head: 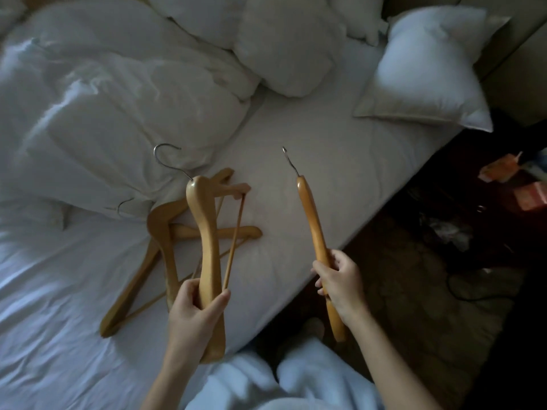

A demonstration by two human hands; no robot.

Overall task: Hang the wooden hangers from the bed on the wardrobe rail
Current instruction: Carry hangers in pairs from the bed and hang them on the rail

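My left hand (195, 309) grips a wooden hanger (205, 232) by its lower arm and crossbar, its metal hook pointing up and away over the bed. My right hand (340, 279) grips a second wooden hanger (310, 220), seen edge-on, hook at the top. Both are lifted above the white sheet (310, 137). More wooden hangers (159, 250) lie in a loose overlapping pile on the sheet just left of the one in my left hand. No wardrobe rail is in view.
A rumpled white duvet (118, 99) covers the bed's left side, with pillows (429, 69) at the head. The bed edge runs diagonally to the right; beyond it is dark floor with clutter (503, 173) and a cable (470, 291). My legs (296, 380) are at the bottom.
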